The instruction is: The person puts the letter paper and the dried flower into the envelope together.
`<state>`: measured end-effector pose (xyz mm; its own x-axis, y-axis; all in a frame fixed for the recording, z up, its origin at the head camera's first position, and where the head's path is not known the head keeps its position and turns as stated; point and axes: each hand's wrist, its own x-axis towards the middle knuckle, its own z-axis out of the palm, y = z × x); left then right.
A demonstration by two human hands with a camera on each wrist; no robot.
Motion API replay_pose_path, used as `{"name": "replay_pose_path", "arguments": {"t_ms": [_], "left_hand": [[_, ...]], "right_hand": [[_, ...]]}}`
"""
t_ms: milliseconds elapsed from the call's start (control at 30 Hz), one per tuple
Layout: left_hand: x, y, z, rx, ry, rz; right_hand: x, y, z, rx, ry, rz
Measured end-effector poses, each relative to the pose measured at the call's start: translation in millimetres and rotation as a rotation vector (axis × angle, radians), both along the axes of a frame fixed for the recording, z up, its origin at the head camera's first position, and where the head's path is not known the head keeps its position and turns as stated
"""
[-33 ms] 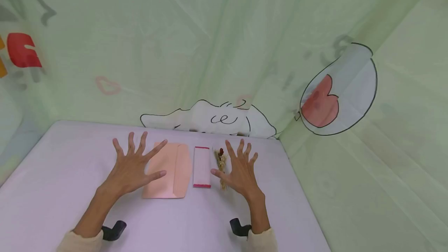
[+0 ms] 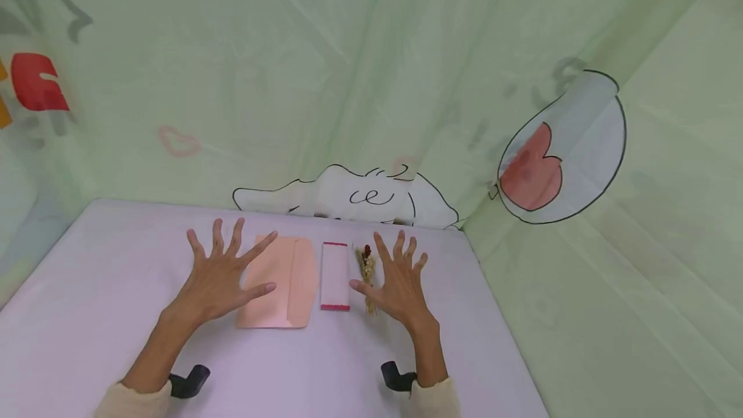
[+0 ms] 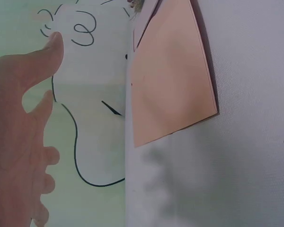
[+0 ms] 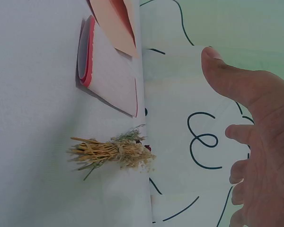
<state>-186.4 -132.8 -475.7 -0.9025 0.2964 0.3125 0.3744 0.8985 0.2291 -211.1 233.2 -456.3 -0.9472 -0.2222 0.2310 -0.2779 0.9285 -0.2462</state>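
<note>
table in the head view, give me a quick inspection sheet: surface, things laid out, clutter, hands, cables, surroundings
Surface: pale table, shadows falling on it.
Job's things: left to right in the head view, peach envelope, folded white card with red edges, dried flower bunch; all lying apart.
Clutter: nothing seen.
Hands: left hand raised by the envelope, right hand by the flowers; fingers spread, both holding nothing. A black fitting shows at each wrist.
Cables: nothing seen.
Surroundings: pale green sheeting behind and to the right, printed with outline drawings and a red heart shape.
</note>
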Motion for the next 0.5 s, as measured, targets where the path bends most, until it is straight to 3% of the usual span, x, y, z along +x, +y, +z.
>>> {"name": "replay_pose_path", "arguments": {"t_ms": [500], "left_hand": [[-2.2, 0.7, -6.1, 0.002, -0.026, -0.012]], "right_hand": [[-1.2, -3.3, -2.9, -0.023, -0.023, -0.01]]}}
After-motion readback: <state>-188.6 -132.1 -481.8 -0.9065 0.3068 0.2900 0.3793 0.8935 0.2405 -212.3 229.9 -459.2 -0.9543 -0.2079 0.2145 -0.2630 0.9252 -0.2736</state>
